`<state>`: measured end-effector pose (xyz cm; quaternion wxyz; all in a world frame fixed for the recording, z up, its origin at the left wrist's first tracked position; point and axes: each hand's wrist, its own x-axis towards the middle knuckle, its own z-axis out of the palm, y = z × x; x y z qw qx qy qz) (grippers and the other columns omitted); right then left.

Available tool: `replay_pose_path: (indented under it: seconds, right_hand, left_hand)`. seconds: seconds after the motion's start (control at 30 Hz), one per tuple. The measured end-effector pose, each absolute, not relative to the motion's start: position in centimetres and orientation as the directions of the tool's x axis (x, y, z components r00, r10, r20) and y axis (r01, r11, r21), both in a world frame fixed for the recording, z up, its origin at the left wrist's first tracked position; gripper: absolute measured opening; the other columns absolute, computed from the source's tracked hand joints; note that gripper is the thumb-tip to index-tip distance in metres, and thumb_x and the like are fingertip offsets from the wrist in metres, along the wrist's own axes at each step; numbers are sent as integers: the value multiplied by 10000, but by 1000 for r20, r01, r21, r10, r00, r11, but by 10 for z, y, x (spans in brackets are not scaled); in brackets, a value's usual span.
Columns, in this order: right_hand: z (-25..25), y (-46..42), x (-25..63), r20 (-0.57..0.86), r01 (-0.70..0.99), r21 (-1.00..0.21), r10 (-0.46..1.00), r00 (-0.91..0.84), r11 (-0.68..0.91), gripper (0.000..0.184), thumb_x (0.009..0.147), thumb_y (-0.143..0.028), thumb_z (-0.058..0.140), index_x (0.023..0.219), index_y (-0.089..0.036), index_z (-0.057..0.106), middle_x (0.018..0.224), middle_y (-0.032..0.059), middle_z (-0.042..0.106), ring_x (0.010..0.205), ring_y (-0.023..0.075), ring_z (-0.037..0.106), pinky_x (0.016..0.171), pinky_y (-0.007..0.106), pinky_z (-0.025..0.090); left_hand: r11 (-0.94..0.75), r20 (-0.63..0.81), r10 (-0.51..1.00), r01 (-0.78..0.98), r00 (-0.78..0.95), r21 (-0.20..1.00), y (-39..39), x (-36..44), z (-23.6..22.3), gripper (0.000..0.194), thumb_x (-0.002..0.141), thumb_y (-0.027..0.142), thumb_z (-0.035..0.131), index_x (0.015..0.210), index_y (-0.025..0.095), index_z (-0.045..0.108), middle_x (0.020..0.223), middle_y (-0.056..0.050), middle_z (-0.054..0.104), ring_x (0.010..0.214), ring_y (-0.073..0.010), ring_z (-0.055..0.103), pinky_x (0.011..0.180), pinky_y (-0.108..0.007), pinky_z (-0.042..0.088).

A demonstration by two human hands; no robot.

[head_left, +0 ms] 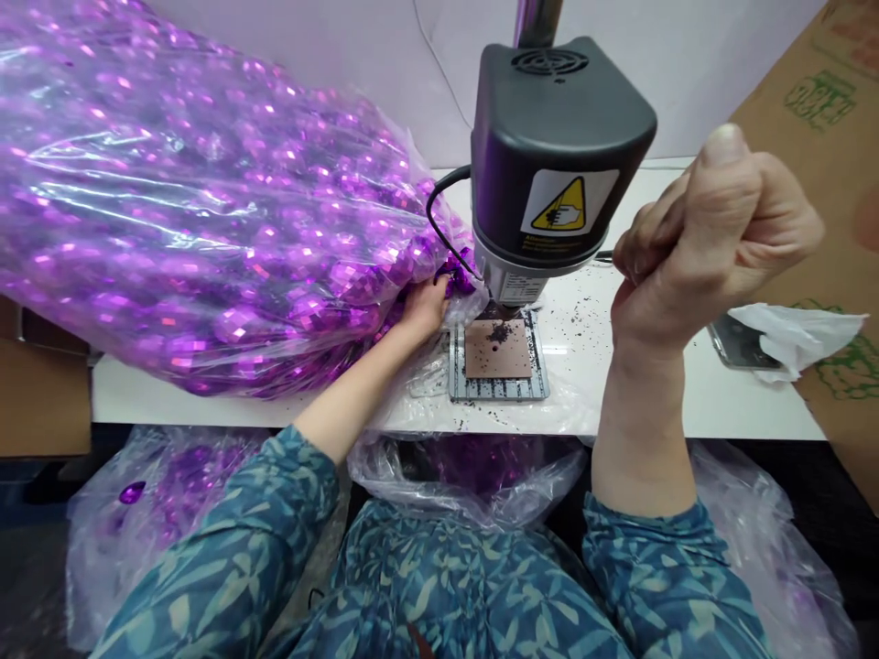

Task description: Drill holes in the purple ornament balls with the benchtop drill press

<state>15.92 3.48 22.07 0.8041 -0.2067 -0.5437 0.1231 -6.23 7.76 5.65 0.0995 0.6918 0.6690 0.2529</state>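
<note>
My left hand (427, 304) is at the mouth of a big clear plastic bag (206, 201) full of shiny purple faceted beads. Its fingers are curled on a dark purple bead (450, 268), with the fingertips partly hidden. My right hand (714, 229) is raised in a fist to the right of a black bench drill press (563, 119). A short dark lever (604, 257) runs from the press to the fist, which hides its end. Below the drill head, a brown square board (498, 352) with a small hole lies on a slotted metal base (501, 395).
Dark shavings (583, 316) are scattered over the white table (721, 403). A phone-like dark slab (738, 343) lies under white tissue (797, 334) at right, beside a cardboard box (838, 183). Another clear bag (473, 503) hangs open below the table's front edge.
</note>
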Motion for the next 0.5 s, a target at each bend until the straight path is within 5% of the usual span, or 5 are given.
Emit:
replay_pose_path:
  seconds: [0.23, 0.4, 0.5]
  right_hand:
    - [220, 34, 159, 831, 15, -454, 418, 367, 891, 541, 926, -421, 623, 527, -162, 365, 427, -90, 359, 390, -12, 340, 467, 221, 239]
    - [217, 32, 158, 831, 28, -458, 416, 369, 889, 544, 936, -420, 608, 545, -153, 340, 440, -97, 354, 404, -34, 351, 472, 198, 243]
    - [217, 29, 157, 829, 35, -461, 416, 373, 887, 546, 944, -413, 596, 552, -148, 323, 444, -95, 348, 415, -37, 354, 481, 194, 245]
  left_hand:
    - [-168, 257, 966, 801, 19, 575, 91, -64, 52, 496, 753, 105, 811, 1210, 212, 650, 1081, -82, 728, 1032, -299, 711, 945, -421, 564]
    - [-445, 481, 868, 622, 122, 645, 31, -69, 62, 486, 766, 210, 813, 1205, 214, 604, 1206, -94, 679, 1108, -252, 676, 954, -391, 575]
    - [-459, 458, 882, 428, 111, 779, -1, -63, 57, 554, 838, 329, 819, 1309, 222, 548, 1258, -110, 683, 1123, -235, 697, 971, -386, 583]
